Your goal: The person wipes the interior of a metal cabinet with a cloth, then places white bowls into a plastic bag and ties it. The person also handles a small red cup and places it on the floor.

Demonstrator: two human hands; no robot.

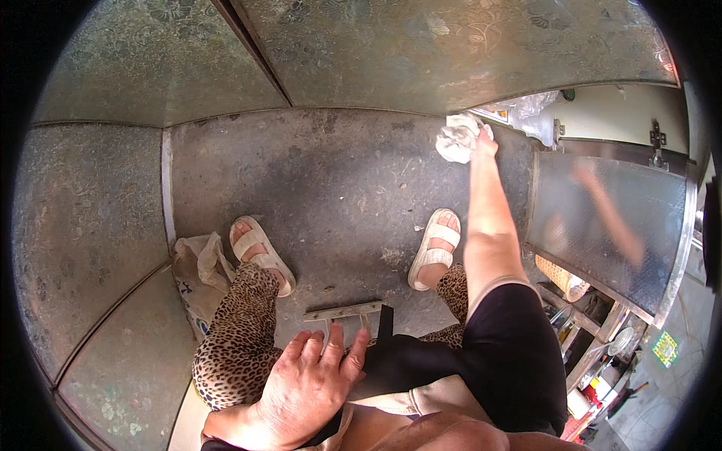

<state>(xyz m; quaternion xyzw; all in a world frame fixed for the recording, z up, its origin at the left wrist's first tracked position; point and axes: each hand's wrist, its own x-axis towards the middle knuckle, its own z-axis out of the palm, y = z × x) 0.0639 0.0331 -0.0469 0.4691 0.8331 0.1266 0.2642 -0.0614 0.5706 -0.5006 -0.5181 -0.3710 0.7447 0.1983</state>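
Observation:
My right hand (pixel 486 144) is stretched far forward and grips a crumpled white cloth (pixel 456 140). The cloth is beside the lower edge of a floral-patterned cabinet panel (pixel 395 56), near an open compartment with clear plastic bags (pixel 533 115) in it. Whether the cloth touches the panel cannot be made out. Close to my body, my left hand (pixel 316 369) hovers or rests over my lap, back upward. Its fingers are slightly apart and hold nothing.
At right a metal-faced cabinet door (pixel 609 225) hangs open, reflecting an arm. Below it stands a wooden rack (pixel 586 361) of small items. A white sack (pixel 197 270) lies by my sandalled foot on the concrete floor (pixel 338 186). A wooden bar (pixel 344 311) is between my legs.

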